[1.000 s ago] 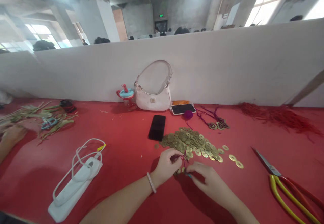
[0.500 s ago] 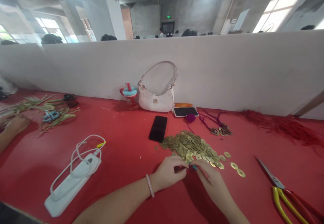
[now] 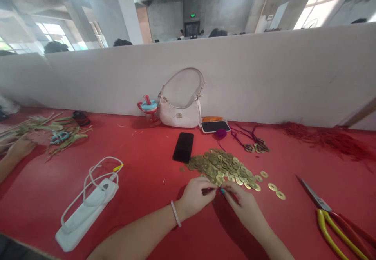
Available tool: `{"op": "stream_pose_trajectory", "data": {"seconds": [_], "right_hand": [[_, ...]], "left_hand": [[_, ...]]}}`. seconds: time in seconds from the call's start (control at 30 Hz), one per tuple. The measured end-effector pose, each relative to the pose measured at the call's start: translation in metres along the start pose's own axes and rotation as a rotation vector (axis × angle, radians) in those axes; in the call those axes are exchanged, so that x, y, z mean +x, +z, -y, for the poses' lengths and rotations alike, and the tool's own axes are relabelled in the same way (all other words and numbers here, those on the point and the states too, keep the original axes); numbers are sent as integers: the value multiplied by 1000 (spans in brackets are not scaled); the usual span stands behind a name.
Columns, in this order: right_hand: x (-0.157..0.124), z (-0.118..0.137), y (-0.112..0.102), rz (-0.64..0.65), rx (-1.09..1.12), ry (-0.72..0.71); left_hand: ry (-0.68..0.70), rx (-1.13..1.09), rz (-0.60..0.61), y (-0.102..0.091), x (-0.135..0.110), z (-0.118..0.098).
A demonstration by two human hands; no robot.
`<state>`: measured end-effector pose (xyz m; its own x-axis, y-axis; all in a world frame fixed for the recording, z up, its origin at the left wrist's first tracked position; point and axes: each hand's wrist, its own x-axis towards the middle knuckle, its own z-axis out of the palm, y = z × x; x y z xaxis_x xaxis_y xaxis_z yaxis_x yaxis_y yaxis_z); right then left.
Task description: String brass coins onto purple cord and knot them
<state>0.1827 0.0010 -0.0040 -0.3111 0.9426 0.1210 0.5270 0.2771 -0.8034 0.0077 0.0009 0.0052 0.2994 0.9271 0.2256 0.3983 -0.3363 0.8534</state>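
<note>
The red table (image 3: 147, 181) carries all items; a white partition (image 3: 264, 75) closes its far edge. A white handbag (image 3: 179, 115) leans against the partition at far centre; a white power strip (image 3: 85, 209) with coiled cable lies near left. Yellow-handled scissors (image 3: 323, 213) lie near right, blades pointing toward the far left; a black phone (image 3: 183, 147) lies just left of the coin pile (image 3: 223, 168), which sits at centre, just beyond the hands.

The left hand (image 3: 195, 197) and right hand (image 3: 243, 205) meet fingertip to fingertip, both pinched on a short dark red cord (image 3: 212, 190); whether a coin is already on the cord cannot be told, since the fingers cover it. A co-worker's hand (image 3: 19, 148) rests at far left, well apart.

Risks, as judged:
- the pinch area is small; a slackened grip probably lets the cord slip free;
- the hands work touching the near edge of the pile; a sideways sweep of the right hand may scatter loose coins toward the scissors;
- the scissors lie open to the right forearm; a blind reach rightward risks contact with the blades.
</note>
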Motion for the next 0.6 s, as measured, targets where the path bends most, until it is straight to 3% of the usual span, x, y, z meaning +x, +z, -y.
{"op": "stream_pose_trajectory", "data": {"seconds": [0.6], "right_hand": [[-1,8,0,72,49,-8]], "left_hand": [[-117,-25,-13,-1,1,-3]]}}
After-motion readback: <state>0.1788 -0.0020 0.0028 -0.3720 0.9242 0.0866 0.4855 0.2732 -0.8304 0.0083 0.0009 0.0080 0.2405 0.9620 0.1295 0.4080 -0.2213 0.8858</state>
